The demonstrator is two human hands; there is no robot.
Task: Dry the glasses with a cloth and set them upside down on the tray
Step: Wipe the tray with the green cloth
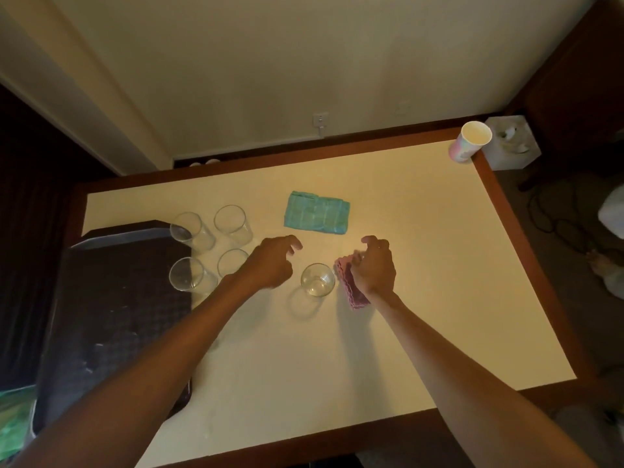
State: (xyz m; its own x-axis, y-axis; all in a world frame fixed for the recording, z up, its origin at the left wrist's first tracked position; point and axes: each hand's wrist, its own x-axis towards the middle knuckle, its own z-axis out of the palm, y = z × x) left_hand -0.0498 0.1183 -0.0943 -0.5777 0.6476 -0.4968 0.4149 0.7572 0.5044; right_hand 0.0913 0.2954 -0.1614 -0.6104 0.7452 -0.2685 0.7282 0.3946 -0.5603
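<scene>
Desk (405, 298): cream top, brown rim. Dark tray (111, 315) at left edge, nothing on it. Left hand (273, 261) above desk, fingers loosely curled, holding nothing. Right hand (373, 268) grips pink cloth (351, 295). Teal cloth (316, 212) folded, beyond hands. Single glass (317, 280) upright between hands (just beside pink cloth). Four glasses (233, 224) upright, clustered by tray's right edge. Paper cup (471, 140) at far right corner.
</scene>
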